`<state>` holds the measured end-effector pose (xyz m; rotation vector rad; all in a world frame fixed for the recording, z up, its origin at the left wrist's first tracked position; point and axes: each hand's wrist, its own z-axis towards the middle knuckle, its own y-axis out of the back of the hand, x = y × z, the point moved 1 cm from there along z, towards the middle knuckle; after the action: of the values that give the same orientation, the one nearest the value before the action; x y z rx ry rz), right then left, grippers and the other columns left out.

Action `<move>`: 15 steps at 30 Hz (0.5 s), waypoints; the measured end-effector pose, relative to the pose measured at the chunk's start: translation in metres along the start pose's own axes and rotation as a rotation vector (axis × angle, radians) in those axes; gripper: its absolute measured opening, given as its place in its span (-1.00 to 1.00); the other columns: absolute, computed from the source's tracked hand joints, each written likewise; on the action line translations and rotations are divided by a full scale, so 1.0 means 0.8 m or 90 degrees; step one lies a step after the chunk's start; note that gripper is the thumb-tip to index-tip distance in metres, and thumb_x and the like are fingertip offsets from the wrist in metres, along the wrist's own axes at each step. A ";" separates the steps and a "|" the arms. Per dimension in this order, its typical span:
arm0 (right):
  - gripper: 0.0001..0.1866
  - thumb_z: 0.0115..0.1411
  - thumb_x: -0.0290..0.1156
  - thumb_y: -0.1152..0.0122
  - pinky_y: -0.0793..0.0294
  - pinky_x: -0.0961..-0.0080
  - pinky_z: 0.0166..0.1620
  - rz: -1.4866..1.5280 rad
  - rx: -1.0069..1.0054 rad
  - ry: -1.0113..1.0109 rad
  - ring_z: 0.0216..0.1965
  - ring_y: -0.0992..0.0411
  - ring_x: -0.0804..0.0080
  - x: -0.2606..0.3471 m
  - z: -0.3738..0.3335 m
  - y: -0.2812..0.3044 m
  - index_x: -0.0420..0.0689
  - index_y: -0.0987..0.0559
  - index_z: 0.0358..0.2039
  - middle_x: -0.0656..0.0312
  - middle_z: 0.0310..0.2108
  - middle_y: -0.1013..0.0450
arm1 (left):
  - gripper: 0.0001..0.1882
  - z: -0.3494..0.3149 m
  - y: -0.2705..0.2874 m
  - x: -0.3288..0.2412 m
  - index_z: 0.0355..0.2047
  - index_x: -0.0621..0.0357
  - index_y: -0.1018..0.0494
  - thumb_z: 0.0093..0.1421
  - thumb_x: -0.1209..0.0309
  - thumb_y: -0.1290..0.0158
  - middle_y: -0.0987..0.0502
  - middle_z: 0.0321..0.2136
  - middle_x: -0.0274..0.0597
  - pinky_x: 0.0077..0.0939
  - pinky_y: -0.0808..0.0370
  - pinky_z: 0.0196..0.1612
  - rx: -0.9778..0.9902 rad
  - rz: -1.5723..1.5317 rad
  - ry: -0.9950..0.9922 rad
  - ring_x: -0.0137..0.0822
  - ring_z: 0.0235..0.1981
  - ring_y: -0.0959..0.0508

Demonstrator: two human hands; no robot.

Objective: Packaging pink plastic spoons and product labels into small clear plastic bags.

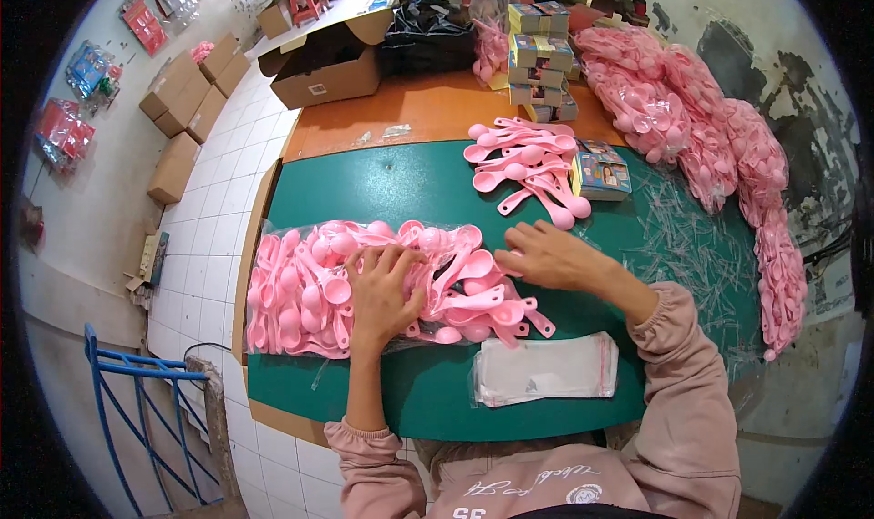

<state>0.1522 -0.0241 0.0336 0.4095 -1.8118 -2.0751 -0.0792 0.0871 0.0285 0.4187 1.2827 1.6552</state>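
Note:
A large clear plastic bag full of pink measuring spoons lies on the green tabletop, its right end spilling spoons. My left hand rests on top of the bag, fingers spread over the spoons. Beside the bag's right end, my right hand has its fingers curled together; what they pinch, if anything, is hidden. Farther back sits a loose pile of pink spoons. Close to me lies a stack of clear flat plastic sleeves.
Small printed card bundles sit beside the loose spoons, with taller stacks behind. Bagged pink spoons line the right edge. Thin clear plastic strips litter the right side. An open carton stands at the back left.

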 end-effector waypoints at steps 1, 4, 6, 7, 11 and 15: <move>-0.77 -0.04 -0.38 -0.08 -0.27 0.43 -0.29 0.001 0.001 0.003 -0.30 -0.27 0.31 -0.007 -0.005 0.012 -0.09 -0.37 -0.32 0.19 -0.36 -0.24 | -0.67 0.000 -0.001 0.001 -0.32 -0.01 -0.41 -0.20 0.34 -0.01 -0.39 -0.32 -0.32 -0.16 -0.04 0.04 0.000 0.001 0.003 -0.26 -0.18 -0.32; -0.75 -0.06 -0.41 -0.12 -0.30 0.38 -0.28 0.074 0.015 -0.006 -0.27 -0.28 0.25 -0.046 -0.015 0.039 -0.07 -0.38 -0.31 0.17 -0.35 -0.24 | -0.67 0.000 -0.001 0.001 -0.33 0.00 -0.41 -0.21 0.34 0.00 -0.40 -0.32 -0.32 -0.16 -0.03 0.04 0.001 -0.001 0.002 -0.27 -0.18 -0.33; -0.73 -0.07 -0.44 -0.13 -0.32 0.31 -0.27 0.137 0.059 -0.125 -0.24 -0.30 0.18 -0.081 -0.018 0.049 -0.08 -0.39 -0.29 0.12 -0.31 -0.26 | -0.66 0.002 0.000 -0.002 -0.33 0.00 -0.42 -0.22 0.34 -0.01 -0.40 -0.32 -0.32 -0.16 -0.03 0.05 0.003 -0.001 0.005 -0.27 -0.18 -0.33; -0.73 -0.07 -0.44 -0.13 -0.32 0.31 -0.27 0.136 0.058 -0.128 -0.24 -0.30 0.18 -0.091 -0.016 0.049 -0.08 -0.39 -0.29 0.12 -0.31 -0.26 | -0.66 0.002 0.000 -0.004 -0.33 0.00 -0.42 -0.22 0.34 -0.01 -0.40 -0.32 -0.32 -0.16 -0.03 0.05 0.003 -0.003 0.001 -0.27 -0.18 -0.33; -0.72 -0.06 -0.48 -0.07 -0.33 0.26 -0.22 0.095 0.015 -0.265 -0.22 -0.31 0.12 -0.109 0.001 0.028 -0.12 -0.41 -0.26 0.04 -0.23 -0.28 | -0.65 0.002 -0.001 -0.003 -0.33 0.00 -0.42 -0.24 0.35 -0.02 -0.40 -0.31 -0.31 -0.16 -0.03 0.05 0.002 -0.003 0.001 -0.27 -0.17 -0.33; -0.68 -0.12 -0.52 -0.06 -0.31 0.32 -0.12 -0.130 -0.187 -0.197 -0.14 -0.30 0.21 -0.048 0.032 0.014 -0.16 -0.43 -0.25 0.09 -0.21 -0.32 | -0.65 -0.001 0.001 -0.002 -0.33 -0.01 -0.42 -0.23 0.35 -0.02 -0.40 -0.32 -0.32 -0.16 -0.03 0.05 0.008 0.005 0.012 -0.27 -0.17 -0.33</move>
<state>0.1760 0.0140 0.0477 0.2089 -1.6367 -2.6239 -0.0796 0.0854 0.0296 0.4169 1.3078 1.6627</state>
